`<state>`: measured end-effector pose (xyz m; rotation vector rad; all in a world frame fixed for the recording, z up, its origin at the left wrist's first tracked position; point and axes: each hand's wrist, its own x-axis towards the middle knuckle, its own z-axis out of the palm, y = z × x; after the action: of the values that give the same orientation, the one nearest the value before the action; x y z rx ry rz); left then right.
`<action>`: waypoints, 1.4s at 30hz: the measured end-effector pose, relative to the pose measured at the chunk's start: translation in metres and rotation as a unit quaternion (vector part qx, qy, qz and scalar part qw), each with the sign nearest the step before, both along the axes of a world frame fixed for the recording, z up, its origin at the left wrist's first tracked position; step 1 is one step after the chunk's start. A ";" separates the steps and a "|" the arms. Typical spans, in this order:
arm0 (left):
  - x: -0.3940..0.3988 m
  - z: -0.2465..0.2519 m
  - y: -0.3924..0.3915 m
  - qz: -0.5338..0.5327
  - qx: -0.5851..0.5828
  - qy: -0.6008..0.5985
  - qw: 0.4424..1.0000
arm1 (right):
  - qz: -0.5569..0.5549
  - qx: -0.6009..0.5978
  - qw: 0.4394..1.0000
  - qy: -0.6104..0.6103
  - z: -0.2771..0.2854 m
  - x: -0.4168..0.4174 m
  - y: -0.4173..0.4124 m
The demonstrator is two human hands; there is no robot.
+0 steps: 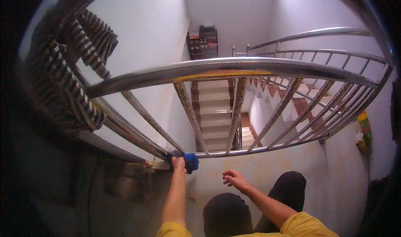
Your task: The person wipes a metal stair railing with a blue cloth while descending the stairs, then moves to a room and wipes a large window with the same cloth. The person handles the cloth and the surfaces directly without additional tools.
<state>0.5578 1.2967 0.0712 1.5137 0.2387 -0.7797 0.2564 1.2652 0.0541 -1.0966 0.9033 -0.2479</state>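
Note:
My left hand (pixel 179 163) grips a blue cloth (pixel 191 163) against the foot of the metal railing, at its lower left corner. The cloth bunches out on the right side of the hand, and a darker part shows behind the fingers. The bottom rail (pixel 238 153) of the railing runs right from there, with upright metal bars (pixel 191 118) rising to a thick, shiny handrail (pixel 225 68). My right hand (pixel 233 179) hovers below the bottom rail, empty, its fingers apart and slightly curled. It touches neither the railing nor the cloth.
A striped cloth (pixel 84 102) hangs over the railing at left. Beyond the bars, stairs (pixel 214 111) lead down, with a second railing (pixel 313 33) at right and a loaded rack (pixel 203 44) by the far wall. A colourful plastic packet (pixel 364 133) lies at right. My bent knees are below.

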 end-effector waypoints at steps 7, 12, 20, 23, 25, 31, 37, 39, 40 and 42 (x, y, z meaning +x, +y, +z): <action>0.019 0.138 0.014 -0.139 -0.246 -0.020 0.959 | 0.031 -0.019 0.999 -0.006 0.044 0.027 -0.013; 0.022 0.246 0.032 -0.116 -0.401 -0.168 0.893 | 0.037 -0.143 0.987 -0.065 0.049 0.077 -0.034; 0.015 0.238 0.065 0.179 0.303 -0.748 0.562 | 0.048 -0.121 0.977 -0.169 0.113 0.106 -0.041; 0.048 0.138 0.054 0.135 0.184 -0.793 0.565 | 0.085 -0.161 0.978 -0.106 0.093 0.095 -0.033; 0.018 0.135 0.031 -0.030 0.165 -0.768 0.618 | 0.062 -0.121 0.988 -0.072 0.085 0.085 -0.034; -0.011 0.038 0.045 -0.020 0.115 -0.592 0.797 | 0.047 -0.064 0.994 -0.073 0.076 0.063 -0.036; -0.087 0.191 0.042 0.045 -0.396 -0.308 0.864 | 0.005 -0.041 0.998 -0.046 0.091 0.031 -0.047; -0.110 0.272 0.011 0.001 -0.481 -0.252 0.840 | 0.007 -0.051 0.998 -0.043 0.074 0.028 -0.048; -0.116 0.293 -0.009 -0.021 -0.456 -0.344 0.820 | 0.004 -0.042 0.997 -0.061 0.071 0.027 -0.047; -0.108 0.291 -0.046 -0.019 -0.262 -0.646 0.717 | -0.006 -0.018 0.994 -0.103 0.082 0.027 -0.043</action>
<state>0.4494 1.2503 0.3622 1.1816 -0.9993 0.3220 0.2839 1.2218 0.1356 -1.0772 0.7226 -0.3810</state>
